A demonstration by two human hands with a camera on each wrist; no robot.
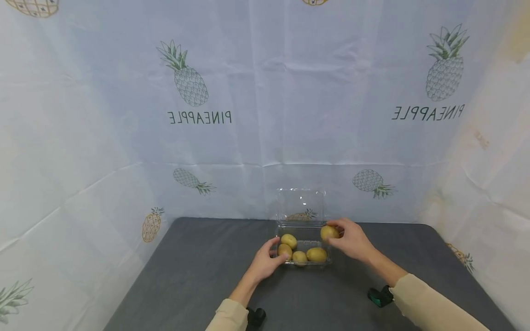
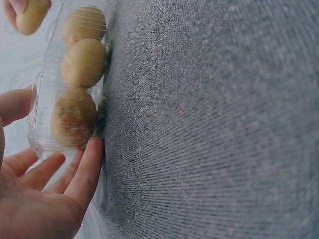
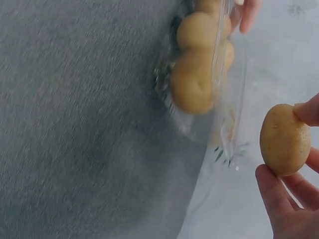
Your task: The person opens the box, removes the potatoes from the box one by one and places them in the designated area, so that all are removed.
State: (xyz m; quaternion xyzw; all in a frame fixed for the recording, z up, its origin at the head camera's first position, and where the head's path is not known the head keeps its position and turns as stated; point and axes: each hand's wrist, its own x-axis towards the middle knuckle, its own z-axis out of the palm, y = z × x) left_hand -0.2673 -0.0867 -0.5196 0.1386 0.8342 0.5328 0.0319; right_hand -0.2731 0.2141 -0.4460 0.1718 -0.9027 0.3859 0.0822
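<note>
A clear plastic clamshell container [image 1: 304, 263] stands on the table with its lid [image 1: 301, 202] raised at the back. Several yellow potatoes lie in it, among them one at the front right [image 1: 316, 254] and one at the back left [image 1: 289, 241]. My left hand [image 1: 265, 261] grips the container's left end, thumb at the rim and fingers [image 2: 88, 169] along the side. Over the back right corner, my right hand [image 1: 351, 238] holds another potato [image 3: 285, 140] between thumb and fingertips, raised above the container's rim.
A dark grey cloth-covered table [image 1: 186, 280] lies under the container. Behind and at both sides hangs a pale curtain [image 1: 290, 115] printed with pineapples. The open lid stands close to the back curtain. Dark straps with devices [image 1: 380, 297] are worn at both wrists.
</note>
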